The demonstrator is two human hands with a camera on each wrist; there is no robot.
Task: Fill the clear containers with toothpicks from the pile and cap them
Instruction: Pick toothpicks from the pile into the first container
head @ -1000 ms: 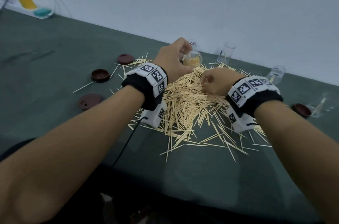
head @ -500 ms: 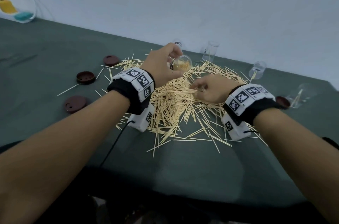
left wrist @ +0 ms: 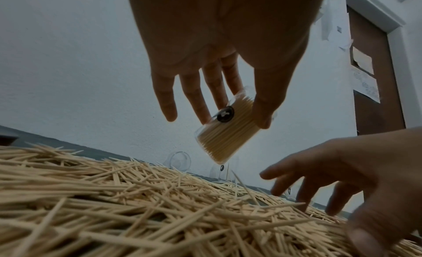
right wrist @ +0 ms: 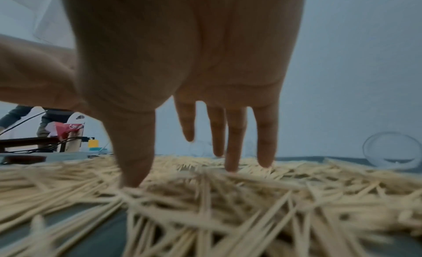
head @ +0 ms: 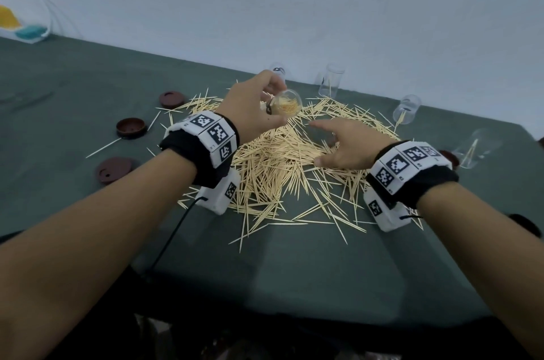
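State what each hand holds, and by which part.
Left hand pinches the container of toothpicks by its side wall, thumb opposite fingers. Right hand holds nothing; its spread fingers reach the pile.

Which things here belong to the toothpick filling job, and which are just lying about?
Job:
- toothpick pile
- packed container held by left hand
- right hand, spread over the pile
- empty containers
- brown caps

Lying about:
- yellow and teal item at the table's far left corner
- white cables beside it
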